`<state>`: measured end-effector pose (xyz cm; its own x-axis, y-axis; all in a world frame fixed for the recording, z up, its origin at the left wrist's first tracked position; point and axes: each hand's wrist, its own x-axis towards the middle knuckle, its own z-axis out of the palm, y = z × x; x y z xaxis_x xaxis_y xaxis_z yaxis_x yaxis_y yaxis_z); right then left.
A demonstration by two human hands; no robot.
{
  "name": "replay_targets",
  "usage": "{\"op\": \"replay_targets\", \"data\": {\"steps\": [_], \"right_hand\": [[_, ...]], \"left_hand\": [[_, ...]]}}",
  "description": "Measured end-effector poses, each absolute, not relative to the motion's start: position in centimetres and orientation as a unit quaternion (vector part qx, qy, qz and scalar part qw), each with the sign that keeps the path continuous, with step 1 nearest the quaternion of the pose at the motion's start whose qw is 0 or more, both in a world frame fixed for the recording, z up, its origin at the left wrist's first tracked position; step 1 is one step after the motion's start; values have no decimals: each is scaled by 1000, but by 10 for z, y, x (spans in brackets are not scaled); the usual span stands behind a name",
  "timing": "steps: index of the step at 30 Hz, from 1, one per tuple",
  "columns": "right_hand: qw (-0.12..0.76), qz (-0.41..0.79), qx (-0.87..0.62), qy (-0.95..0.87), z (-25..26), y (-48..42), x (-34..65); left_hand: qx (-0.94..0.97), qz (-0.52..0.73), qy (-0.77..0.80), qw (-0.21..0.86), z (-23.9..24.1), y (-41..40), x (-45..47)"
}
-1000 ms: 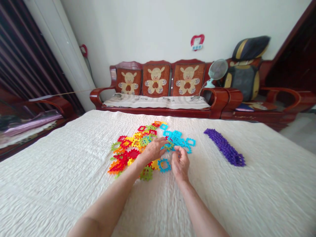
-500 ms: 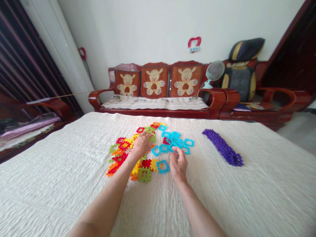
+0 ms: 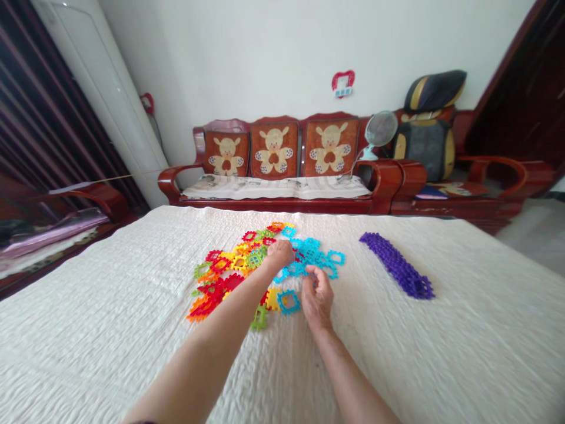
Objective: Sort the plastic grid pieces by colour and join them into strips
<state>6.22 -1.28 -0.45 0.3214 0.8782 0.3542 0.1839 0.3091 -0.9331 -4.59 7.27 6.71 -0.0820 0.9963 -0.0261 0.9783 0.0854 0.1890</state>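
While my left hand [image 3: 281, 253] works where the mixed-colour pieces [image 3: 214, 290] meet the blue pieces [image 3: 313, 255], fingers hidden, grip impossible to tell, my right hand [image 3: 318, 301] curls at the blue's near edge, its hold unclear too. Purple pieces [image 3: 397, 265] lie well right!

Scattered pieces [image 3: 233, 281] on cloth [image 3: 463, 335], centre of frame; stack of pieces [image 3: 397, 265] right of centre, same cloth; sofa [image 3: 265, 205] behind, upper centre; cushions [image 3: 274, 138] on sofa

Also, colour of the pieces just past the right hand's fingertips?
The pieces past the right hand are light blue; clearest in the head view.
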Motion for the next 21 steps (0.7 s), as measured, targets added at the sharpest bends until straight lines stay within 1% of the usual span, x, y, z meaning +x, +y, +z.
{"op": "replay_targets", "data": {"steps": [5,9,13,15,17,21], "right_hand": [[628,265,-516,-518,-7,-10,62],[621,275,-517,-520,-6,-12,63],[615,295,-521,-514,-4,-14,62],[614,297,-523,-511,-3,-14,62],[615,292,-523,-513,-3,-14,62],[618,284,-513,-523,-5,-14,62]], "left_hand": [[651,75,749,100,63,76,-41],[644,112,751,96,72,70,-51],[618,148,768,75,87,59,-87],[564,206,798,61,92,52,-114],[523,230,819,41,93,44,-141],[486,196,852,20,89,29,-175]]}}
